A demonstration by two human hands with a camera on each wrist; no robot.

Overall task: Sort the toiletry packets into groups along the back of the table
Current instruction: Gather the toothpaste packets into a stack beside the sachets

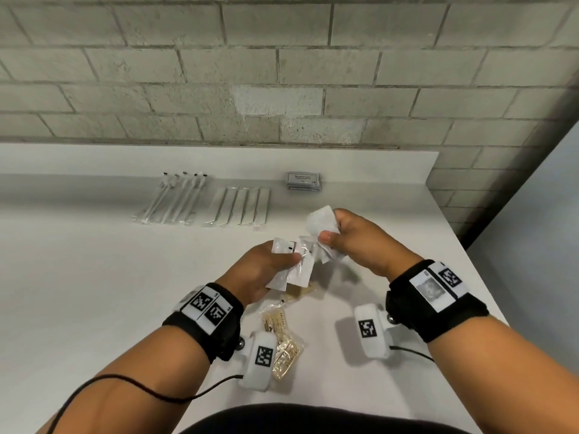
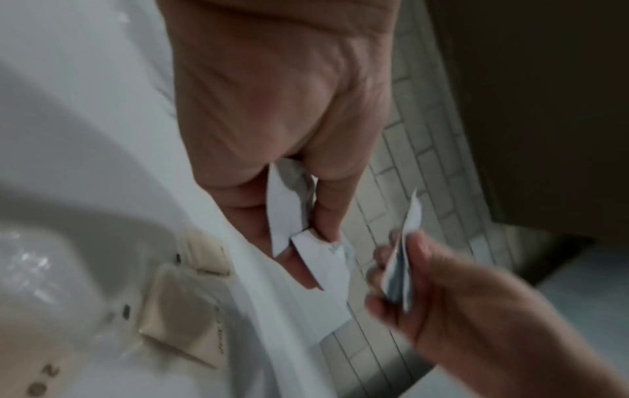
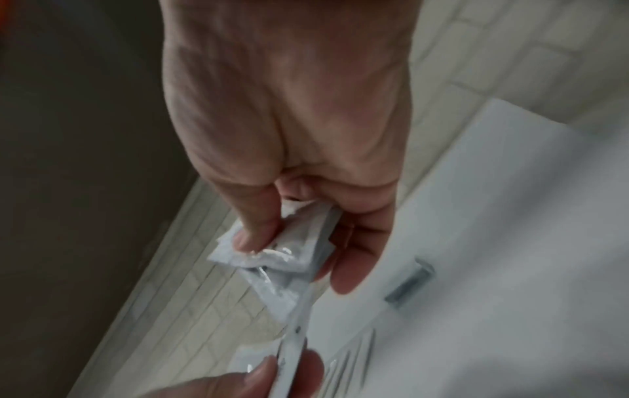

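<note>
Above the middle of the white table [image 1: 94, 277], my left hand [image 1: 266, 270] grips a fan of white packets [image 1: 294, 267]; in the left wrist view those packets [image 2: 292, 212] sit between thumb and fingers. My right hand [image 1: 354, 239], just to the right, pinches a bunch of white sachets [image 1: 322, 223], seen crumpled in the right wrist view as white sachets [image 3: 286, 253]. The two bundles nearly touch. Tan soap packets [image 1: 282, 343] lie on the table under my left wrist; tan packets [image 2: 183, 304] also show in the left wrist view.
Along the back of the table lie a row of bagged toothbrushes [image 1: 172, 198], a row of flat white combs [image 1: 241, 206] and a stack of grey sachets [image 1: 303, 181]. A block wall [image 1: 282, 73] rises behind. The table's right edge [image 1: 463, 245] drops off.
</note>
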